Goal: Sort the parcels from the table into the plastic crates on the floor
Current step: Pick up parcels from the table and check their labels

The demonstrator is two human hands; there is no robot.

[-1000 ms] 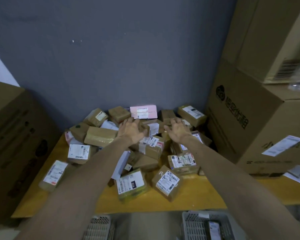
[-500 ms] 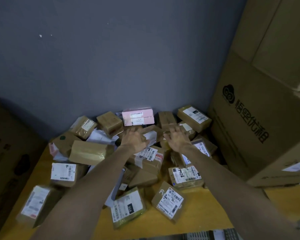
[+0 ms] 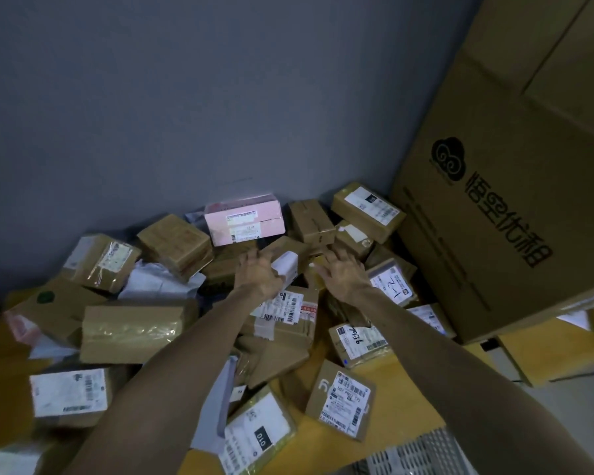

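Note:
A heap of taped brown parcels covers the yellow table against the grey wall. A pink box lies at the back of the heap. Just in front of it sits a small brown parcel with a white label. My left hand is at that parcel's left side, fingers spread and thumb beside the label. My right hand is at its right side, fingers spread over the neighbouring parcels. Neither hand visibly curls round anything. A corner of a grey plastic crate shows at the bottom right.
A very large printed cardboard carton stands on the table's right end, close to my right hand. Labelled parcels lie near the front edge, and a long taped box lies to the left of my left arm.
The view has moved closer and tilted to the right. Both hands have reached further into the heap, and now flank the small labelled parcel in front of the pink box.

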